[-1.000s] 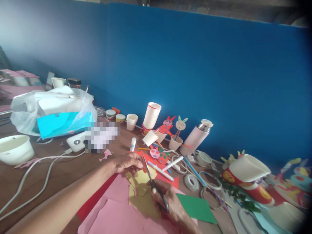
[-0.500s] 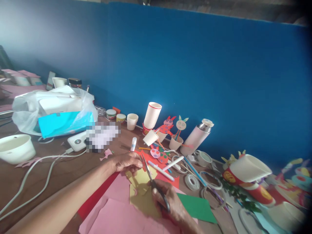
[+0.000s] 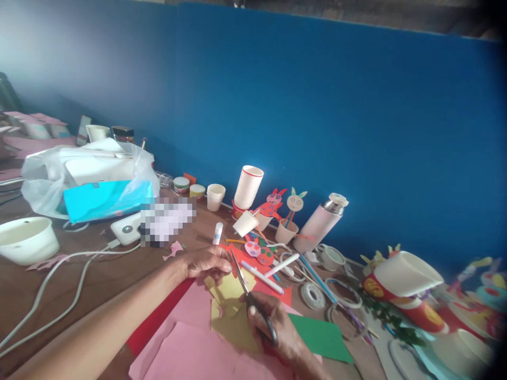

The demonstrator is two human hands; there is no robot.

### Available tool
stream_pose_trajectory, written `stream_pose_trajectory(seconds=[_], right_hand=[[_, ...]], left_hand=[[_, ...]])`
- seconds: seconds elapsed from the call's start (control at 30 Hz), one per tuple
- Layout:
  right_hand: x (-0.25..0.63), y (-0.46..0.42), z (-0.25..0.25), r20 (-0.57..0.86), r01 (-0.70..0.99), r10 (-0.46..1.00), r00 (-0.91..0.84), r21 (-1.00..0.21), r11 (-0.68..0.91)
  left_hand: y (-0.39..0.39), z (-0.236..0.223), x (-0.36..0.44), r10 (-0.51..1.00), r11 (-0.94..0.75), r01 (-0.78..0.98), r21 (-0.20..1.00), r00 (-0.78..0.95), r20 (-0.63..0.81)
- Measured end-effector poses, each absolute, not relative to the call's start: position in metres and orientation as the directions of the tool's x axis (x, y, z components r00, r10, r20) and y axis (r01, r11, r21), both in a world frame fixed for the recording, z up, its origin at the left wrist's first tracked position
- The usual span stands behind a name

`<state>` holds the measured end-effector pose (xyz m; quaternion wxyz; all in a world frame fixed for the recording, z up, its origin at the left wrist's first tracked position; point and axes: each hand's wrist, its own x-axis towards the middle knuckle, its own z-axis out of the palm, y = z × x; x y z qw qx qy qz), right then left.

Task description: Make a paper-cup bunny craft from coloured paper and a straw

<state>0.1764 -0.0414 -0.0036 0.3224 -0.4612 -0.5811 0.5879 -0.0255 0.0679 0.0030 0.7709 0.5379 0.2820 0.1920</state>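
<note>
My right hand is wrapped round the black handles of a pair of scissors, whose blades point up and away. Beside the blade tips, the fingers of my left hand are pinched together; what sits between them is hidden, though red paper shows right at the fingertips. Under both hands lie cut pieces of yellow paper on top of pink paper. A green sheet is to the right of my right hand. Two white markers rest just beyond the scissors.
Paper cups and rabbit-faced paper figures stand along the blue partition, near a pink thermos. Tape rolls lie to the right. On the left are a plastic bag, a power bank with white cable, and a bowl.
The whole view has shifted very slightly, moving things a little to the right. Both hands and the scissors keep nearly the same position.
</note>
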Motion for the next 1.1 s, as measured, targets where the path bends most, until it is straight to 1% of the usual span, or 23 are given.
stream_pose_trajectory(seconds=[0.13,0.33,0.57,1.1], right_hand=[[0.176,-0.042,-0.002,-0.169,0.165,0.921,-0.351,-0.979,-0.116],[0.179,-0.039,-0.008,-0.194,0.133,0.902,-0.386,-0.979,-0.154],[0.182,-0.039,-0.012,-0.133,0.057,0.885,-0.446,-0.991,-0.12],[0.179,-0.04,-0.006,-0.138,0.112,0.906,-0.4,-0.989,-0.101]], left_hand=[[0.068,0.003,-0.026,0.595,0.352,0.007,0.936,0.77,-0.229],[0.069,0.002,-0.026,0.605,0.37,0.005,0.929,0.758,-0.245],[0.065,0.005,-0.022,0.594,0.39,-0.006,0.921,0.765,-0.247],[0.064,0.004,-0.021,0.6,0.379,0.001,0.925,0.761,-0.247]])
